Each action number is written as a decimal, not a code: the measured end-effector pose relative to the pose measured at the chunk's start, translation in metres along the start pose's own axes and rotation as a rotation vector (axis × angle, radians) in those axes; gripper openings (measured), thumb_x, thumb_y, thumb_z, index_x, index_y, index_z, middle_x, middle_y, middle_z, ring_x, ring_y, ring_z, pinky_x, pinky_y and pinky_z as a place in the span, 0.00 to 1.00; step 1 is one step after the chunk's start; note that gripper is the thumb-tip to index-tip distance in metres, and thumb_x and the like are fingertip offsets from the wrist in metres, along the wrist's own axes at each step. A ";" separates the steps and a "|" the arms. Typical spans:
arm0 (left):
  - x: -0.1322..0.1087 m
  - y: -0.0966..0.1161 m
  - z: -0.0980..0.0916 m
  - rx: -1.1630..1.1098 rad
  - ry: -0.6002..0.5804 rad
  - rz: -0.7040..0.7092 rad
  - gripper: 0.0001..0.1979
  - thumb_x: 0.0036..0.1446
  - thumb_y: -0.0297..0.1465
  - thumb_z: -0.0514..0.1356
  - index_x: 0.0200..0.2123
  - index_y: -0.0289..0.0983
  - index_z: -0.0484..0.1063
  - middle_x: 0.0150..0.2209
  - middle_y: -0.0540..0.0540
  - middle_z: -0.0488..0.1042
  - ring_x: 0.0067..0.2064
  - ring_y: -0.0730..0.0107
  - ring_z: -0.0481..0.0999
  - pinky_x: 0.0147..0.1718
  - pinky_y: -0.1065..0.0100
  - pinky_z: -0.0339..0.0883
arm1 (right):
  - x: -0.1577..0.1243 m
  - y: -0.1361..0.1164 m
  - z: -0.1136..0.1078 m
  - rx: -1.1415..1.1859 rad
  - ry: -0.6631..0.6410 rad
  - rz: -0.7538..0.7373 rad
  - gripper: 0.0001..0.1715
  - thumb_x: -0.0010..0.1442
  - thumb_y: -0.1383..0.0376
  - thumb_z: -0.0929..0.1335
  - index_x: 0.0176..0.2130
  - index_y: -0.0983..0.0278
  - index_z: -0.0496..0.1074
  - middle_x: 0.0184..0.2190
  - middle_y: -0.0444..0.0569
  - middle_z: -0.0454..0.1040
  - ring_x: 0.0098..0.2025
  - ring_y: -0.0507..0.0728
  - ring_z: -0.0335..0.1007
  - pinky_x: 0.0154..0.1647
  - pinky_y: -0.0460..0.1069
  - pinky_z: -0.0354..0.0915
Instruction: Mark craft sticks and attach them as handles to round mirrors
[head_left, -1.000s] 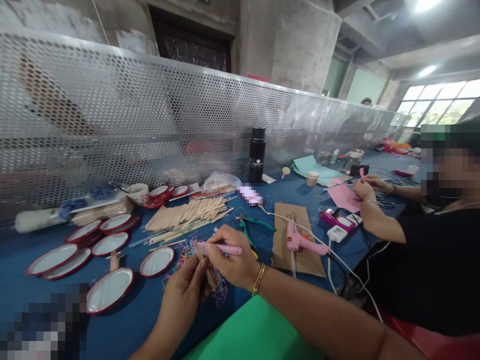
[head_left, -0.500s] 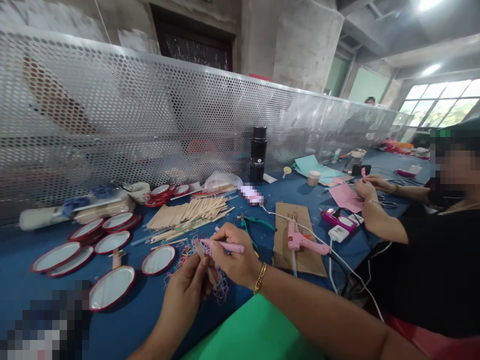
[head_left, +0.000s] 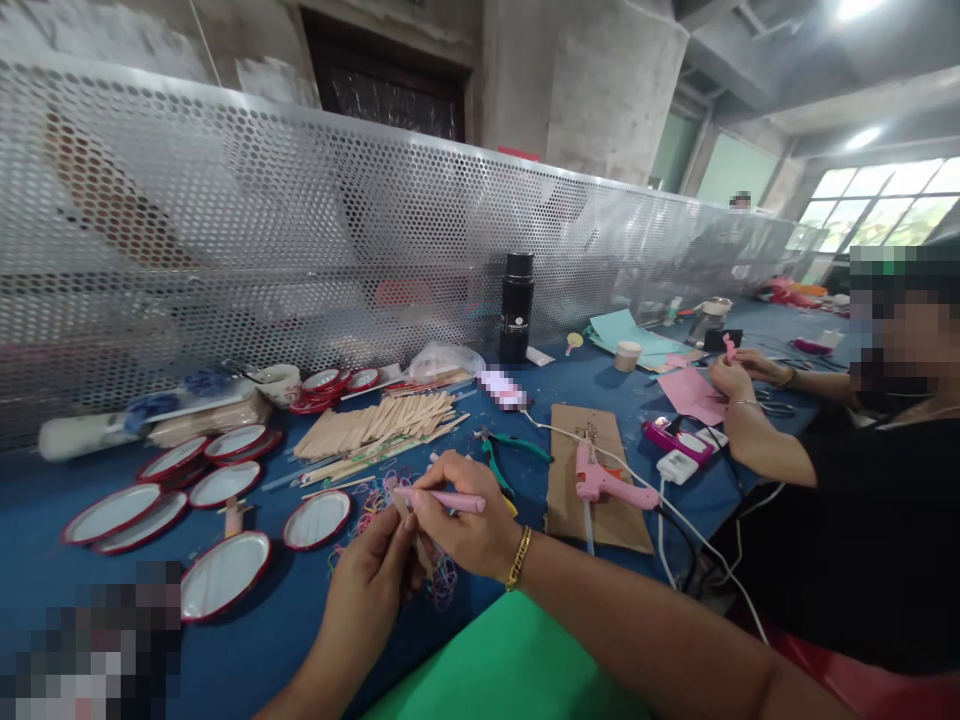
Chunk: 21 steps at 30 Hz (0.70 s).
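Observation:
My right hand (head_left: 465,520) is closed around a pink pen (head_left: 442,498), whose tip points left onto a wooden craft stick (head_left: 411,528). My left hand (head_left: 367,575) pinches that stick from below and holds it upright above a tangle of coloured rubber bands (head_left: 439,580) on the blue table (head_left: 300,620). A gold bracelet (head_left: 517,558) sits on my right wrist. Both hands meet near the table's front middle.
Several red-rimmed round lids (head_left: 221,575) lie to the left, and a pile of wooden sticks (head_left: 375,425) lies behind my hands. Green-handled pliers (head_left: 502,450), a pink glue gun (head_left: 600,480) on cardboard (head_left: 592,480), a black bottle (head_left: 514,308) and a perforated metal screen (head_left: 300,220) are nearby. A co-worker's hands (head_left: 731,380) handle pink paper at the right.
My hands stay together on the stick and pen; the pen has shifted only slightly. The view has drifted a little.

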<state>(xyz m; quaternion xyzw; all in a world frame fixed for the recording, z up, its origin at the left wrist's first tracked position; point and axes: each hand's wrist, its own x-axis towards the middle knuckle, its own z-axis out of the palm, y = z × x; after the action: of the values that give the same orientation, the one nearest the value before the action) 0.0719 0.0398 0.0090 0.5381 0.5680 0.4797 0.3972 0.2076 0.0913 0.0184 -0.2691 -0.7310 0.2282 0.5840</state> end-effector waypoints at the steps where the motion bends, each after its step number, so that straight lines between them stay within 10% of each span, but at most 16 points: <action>1: 0.000 0.000 0.000 0.004 0.004 0.000 0.31 0.48 0.64 0.59 0.26 0.40 0.67 0.15 0.53 0.68 0.17 0.70 0.64 0.16 0.71 0.56 | 0.000 0.000 0.000 -0.004 -0.002 0.000 0.08 0.63 0.61 0.69 0.32 0.61 0.71 0.27 0.43 0.76 0.29 0.51 0.72 0.34 0.47 0.64; 21: 0.000 -0.002 -0.001 0.003 0.007 -0.002 0.31 0.48 0.64 0.59 0.27 0.40 0.70 0.15 0.53 0.68 0.17 0.70 0.64 0.16 0.71 0.56 | 0.001 0.000 0.000 -0.043 -0.016 0.011 0.07 0.62 0.61 0.69 0.32 0.60 0.71 0.27 0.42 0.76 0.30 0.52 0.72 0.37 0.47 0.64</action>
<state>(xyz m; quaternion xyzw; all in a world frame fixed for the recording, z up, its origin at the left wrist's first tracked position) 0.0704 0.0393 0.0069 0.5365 0.5706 0.4805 0.3946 0.2076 0.0919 0.0187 -0.2839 -0.7388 0.2180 0.5710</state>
